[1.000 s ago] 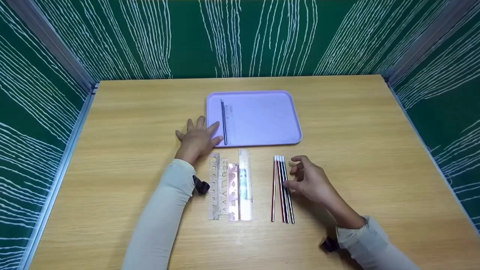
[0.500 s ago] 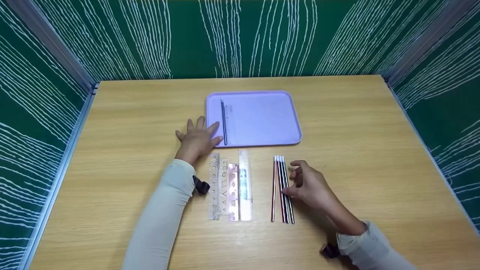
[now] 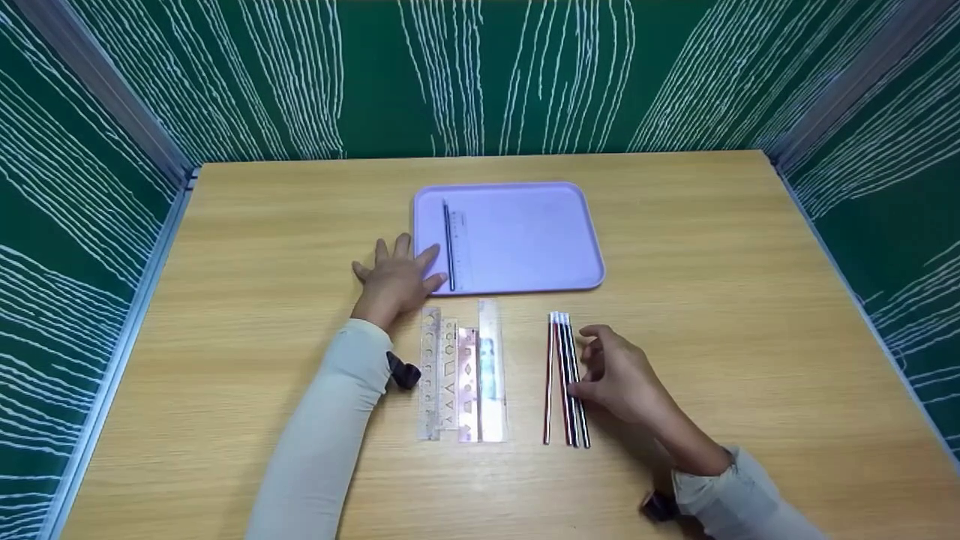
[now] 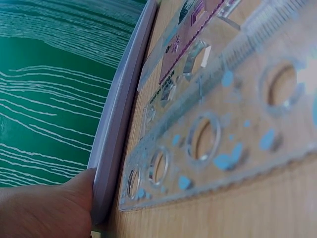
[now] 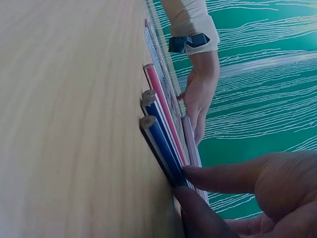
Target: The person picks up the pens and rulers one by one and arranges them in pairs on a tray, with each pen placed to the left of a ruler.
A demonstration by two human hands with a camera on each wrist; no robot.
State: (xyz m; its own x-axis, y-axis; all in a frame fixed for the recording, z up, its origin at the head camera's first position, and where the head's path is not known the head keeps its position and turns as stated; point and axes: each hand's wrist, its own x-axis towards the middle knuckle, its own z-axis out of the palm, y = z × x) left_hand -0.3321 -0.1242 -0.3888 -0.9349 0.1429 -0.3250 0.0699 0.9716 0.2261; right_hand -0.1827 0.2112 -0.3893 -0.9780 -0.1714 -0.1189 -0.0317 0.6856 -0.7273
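Note:
My left hand [image 3: 394,281] rests with spread fingers at the near left corner of a purple tray [image 3: 525,240], thumb and index finger over its rim. Inside the tray lie a dark pencil [image 3: 450,255] and a clear ruler [image 3: 460,262]. My right hand [image 3: 622,375] is at the right side of several striped pencils [image 3: 548,397], white ends pointing away. In the right wrist view, its thumb and a finger pinch the outermost blue pencil [image 5: 161,144], which lies on the table. The other fingers curl in beside it.
Before the tray, several rulers lie side by side: a clear ruler with round holes [image 3: 429,405], a clear stencil ruler [image 3: 448,375], a pink ruler [image 3: 467,420] and a longer clear one [image 3: 493,412]. Green walls with white lines [image 3: 382,90] enclose the wooden table [image 3: 225,337].
My right hand has slid slightly toward me along the pencils, thumb lower on them. The left hand, tray, rulers and pencils have stayed in place.

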